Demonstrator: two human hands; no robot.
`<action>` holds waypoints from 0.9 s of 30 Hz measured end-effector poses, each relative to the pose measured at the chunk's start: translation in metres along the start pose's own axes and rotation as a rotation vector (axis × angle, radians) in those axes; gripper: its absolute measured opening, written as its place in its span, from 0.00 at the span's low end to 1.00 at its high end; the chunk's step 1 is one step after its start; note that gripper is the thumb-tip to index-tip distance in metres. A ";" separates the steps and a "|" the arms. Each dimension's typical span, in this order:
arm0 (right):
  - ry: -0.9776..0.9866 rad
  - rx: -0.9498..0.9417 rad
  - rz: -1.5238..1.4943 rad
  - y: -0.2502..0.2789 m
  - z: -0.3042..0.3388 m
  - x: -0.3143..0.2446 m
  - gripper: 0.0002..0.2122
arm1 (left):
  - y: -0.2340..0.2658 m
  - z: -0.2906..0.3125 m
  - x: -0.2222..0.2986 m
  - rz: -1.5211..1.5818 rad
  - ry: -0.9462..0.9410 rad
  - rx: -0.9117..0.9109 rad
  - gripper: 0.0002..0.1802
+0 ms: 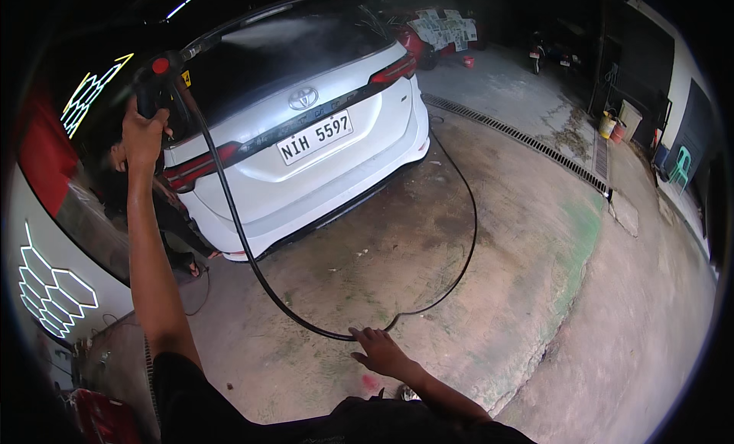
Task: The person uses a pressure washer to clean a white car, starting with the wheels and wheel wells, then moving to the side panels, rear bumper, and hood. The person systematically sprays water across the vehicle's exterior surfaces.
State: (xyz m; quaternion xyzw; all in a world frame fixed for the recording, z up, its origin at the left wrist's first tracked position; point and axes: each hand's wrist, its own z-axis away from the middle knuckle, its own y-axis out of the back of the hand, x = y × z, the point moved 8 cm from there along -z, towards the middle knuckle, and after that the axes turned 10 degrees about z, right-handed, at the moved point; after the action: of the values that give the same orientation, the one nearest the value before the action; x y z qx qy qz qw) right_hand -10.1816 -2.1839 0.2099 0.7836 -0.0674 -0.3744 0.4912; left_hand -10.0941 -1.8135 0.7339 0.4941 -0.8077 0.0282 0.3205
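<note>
My left hand (145,134), raised at the left, is closed around the grip of a black pressure washer gun (157,84) with a red round part. Its nozzle points up toward the dark rear window of a white SUV (313,149), and a pale mist hangs over the glass. A black hose (237,228) drops from the gun and curves across the ground. Low in the middle, my right hand (380,354) has its fingers bent over this hose. From there the hose loops right and back toward the car's far rear corner.
Another person (172,222) crouches by the car's left side, partly hidden. A drain grate (520,128) crosses the floor behind. Farther off are a red car partly covered with paper sheets (443,29), a motorcycle (537,52), buckets (608,126) and a green chair (680,165).
</note>
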 end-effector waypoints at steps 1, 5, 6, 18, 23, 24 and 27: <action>-0.005 -0.054 -0.042 0.001 0.003 0.011 0.29 | -0.012 -0.009 0.010 -0.005 0.007 -0.036 0.37; -0.084 -0.171 -0.065 0.019 0.022 0.056 0.28 | -0.054 -0.030 0.047 -0.131 -0.093 -0.010 0.43; -0.130 -0.233 -0.065 0.026 0.028 0.072 0.27 | -0.064 -0.036 0.052 -0.154 -0.121 0.006 0.43; -0.301 0.083 -0.346 0.147 -0.034 0.245 0.23 | -0.326 0.050 0.027 -0.320 -0.030 -0.284 0.40; -0.299 0.184 -0.655 0.219 -0.154 0.338 0.33 | -0.482 0.187 -0.042 -0.436 0.129 -0.406 0.41; -0.267 0.226 -0.679 0.232 -0.181 0.361 0.37 | -0.515 0.210 -0.045 -0.459 0.113 -0.409 0.37; -0.320 0.265 -0.797 0.268 -0.252 0.436 0.42 | -0.632 0.264 -0.048 -0.252 0.317 -0.517 0.42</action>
State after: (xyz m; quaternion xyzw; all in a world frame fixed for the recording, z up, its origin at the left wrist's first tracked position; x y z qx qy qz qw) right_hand -9.6372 -2.3449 0.2625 0.7365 0.1173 -0.6393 0.1875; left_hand -9.6927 -2.1941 0.3264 0.4819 -0.6605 -0.1411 0.5582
